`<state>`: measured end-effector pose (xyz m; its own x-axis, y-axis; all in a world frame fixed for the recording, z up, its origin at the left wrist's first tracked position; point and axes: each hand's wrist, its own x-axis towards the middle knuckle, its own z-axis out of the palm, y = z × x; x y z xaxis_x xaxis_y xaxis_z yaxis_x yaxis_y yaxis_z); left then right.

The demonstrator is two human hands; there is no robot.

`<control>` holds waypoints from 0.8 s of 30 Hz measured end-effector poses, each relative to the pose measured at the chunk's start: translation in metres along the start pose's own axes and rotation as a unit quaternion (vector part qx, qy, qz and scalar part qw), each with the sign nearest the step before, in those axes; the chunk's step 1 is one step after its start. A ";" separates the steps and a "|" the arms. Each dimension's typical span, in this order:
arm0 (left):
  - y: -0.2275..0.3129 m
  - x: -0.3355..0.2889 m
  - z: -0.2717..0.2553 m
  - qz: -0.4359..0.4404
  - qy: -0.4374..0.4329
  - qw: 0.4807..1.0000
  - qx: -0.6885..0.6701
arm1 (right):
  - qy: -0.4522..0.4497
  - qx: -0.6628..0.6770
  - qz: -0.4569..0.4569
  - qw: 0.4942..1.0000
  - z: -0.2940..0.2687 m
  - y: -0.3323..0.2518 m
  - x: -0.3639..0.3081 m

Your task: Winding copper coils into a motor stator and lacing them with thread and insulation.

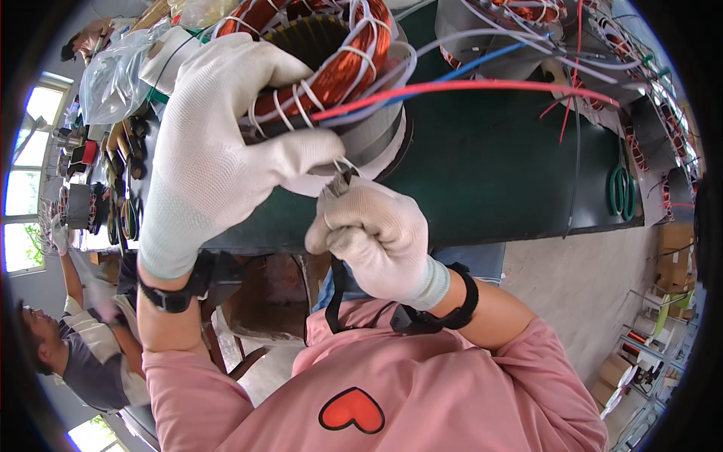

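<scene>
Both hands wear white knitted gloves. My left hand (218, 135) is closed on the side of a motor stator, its fingers curled over the copper winding (331, 83). White ties bind that winding, and red, blue and pale sleeved leads run from it to the right. My left thumb points toward my right hand (380, 237), a closed fist just below the stator (376, 151). From the top of this fist sticks a small grey metallic-looking piece (339, 182), touching a short white loop of cord (345, 163) by the thumb tip. The rest of the piece is hidden inside the fist.
The stator rests on a dark green tabletop (489, 166). More wound stators (520, 15) stand at the back and right. Green-handled scissors (622, 192) lie near the right end. Tools and plastic bags (113, 83) are at the left, where another person (90, 346) works.
</scene>
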<state>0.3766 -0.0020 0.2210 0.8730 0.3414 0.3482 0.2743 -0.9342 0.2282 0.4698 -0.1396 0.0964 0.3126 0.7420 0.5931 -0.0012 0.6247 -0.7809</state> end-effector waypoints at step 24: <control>-0.015 0.005 0.007 0.136 0.105 0.985 0.020 | 0.169 -0.356 0.196 0.898 -0.257 -0.148 -0.159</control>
<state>0.3801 0.0132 0.2129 0.8146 0.0887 0.5732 0.0617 -0.9959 0.0665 0.6641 -0.4123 0.0668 0.6915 0.6791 0.2462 0.3956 -0.0709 -0.9157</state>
